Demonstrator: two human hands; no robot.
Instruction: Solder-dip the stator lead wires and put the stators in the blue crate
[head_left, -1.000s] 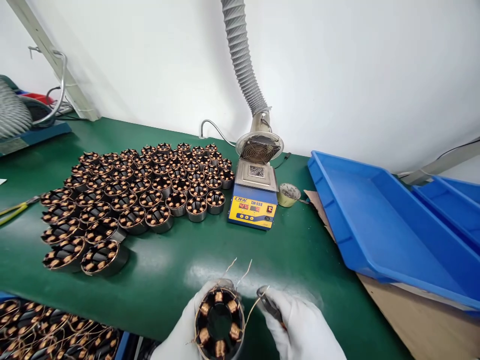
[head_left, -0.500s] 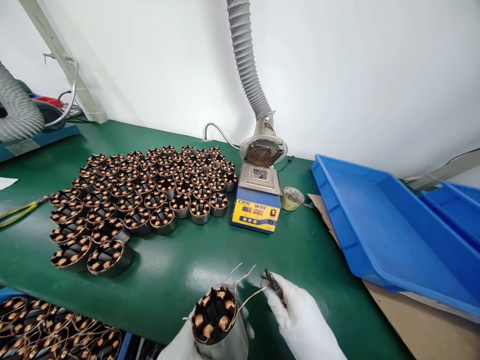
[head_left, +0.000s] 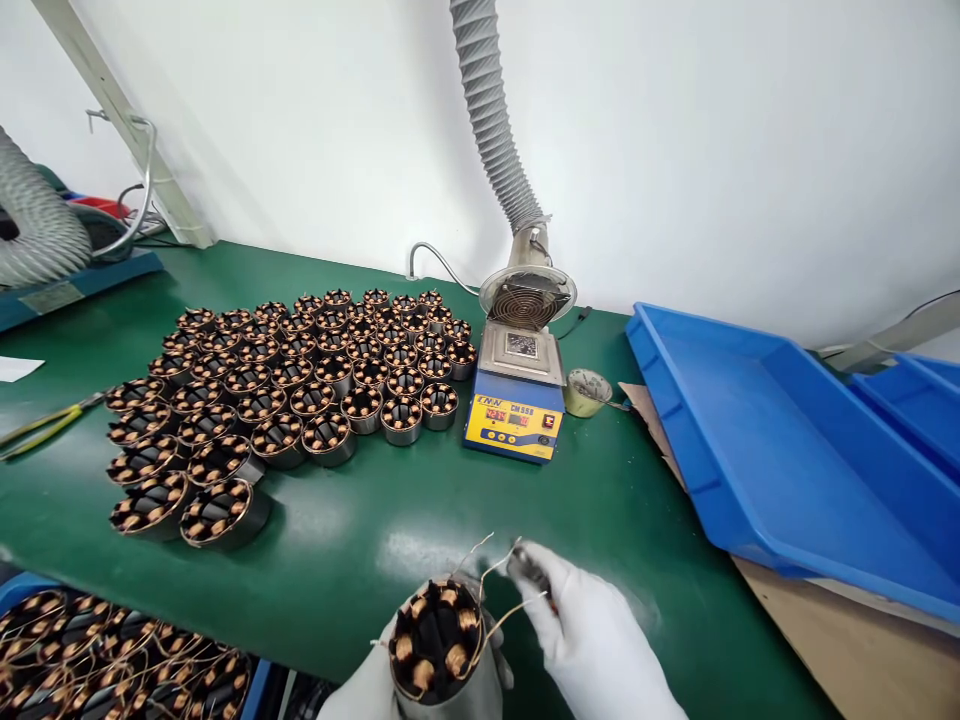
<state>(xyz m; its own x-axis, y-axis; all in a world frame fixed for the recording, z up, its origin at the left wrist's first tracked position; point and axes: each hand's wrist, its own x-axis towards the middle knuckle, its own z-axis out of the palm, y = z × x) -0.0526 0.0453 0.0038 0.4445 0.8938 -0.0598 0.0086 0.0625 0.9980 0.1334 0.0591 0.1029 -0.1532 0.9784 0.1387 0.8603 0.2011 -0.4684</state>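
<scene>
A metal-cased copper-wound motor stator (head_left: 436,645) is held tilted by my left hand (head_left: 361,690), white-gloved, with grey fingertips showing at the far right side of the casing. Several loose copper wires rise from the stator's rim. My right hand (head_left: 581,620), also in a white glove, pinches a small dark tool (head_left: 531,572) with a bit of orange on it. The tool's tip is at the end of one of the wires; whether it grips that wire is too blurred to tell.
Many stators (head_left: 330,375) stand on the green table (head_left: 420,500). Behind are a blue-yellow heating unit (head_left: 510,425), an exhaust hose (head_left: 491,110) and a small cup (head_left: 588,392). Pliers (head_left: 52,428) lie left, a blue tray (head_left: 787,430) right, and a bin of stators (head_left: 259,690) lower left.
My right hand with the dark tool has moved slightly left relative to the stator, and the tool has come up to a wire's end. The camera view has shifted slightly.
</scene>
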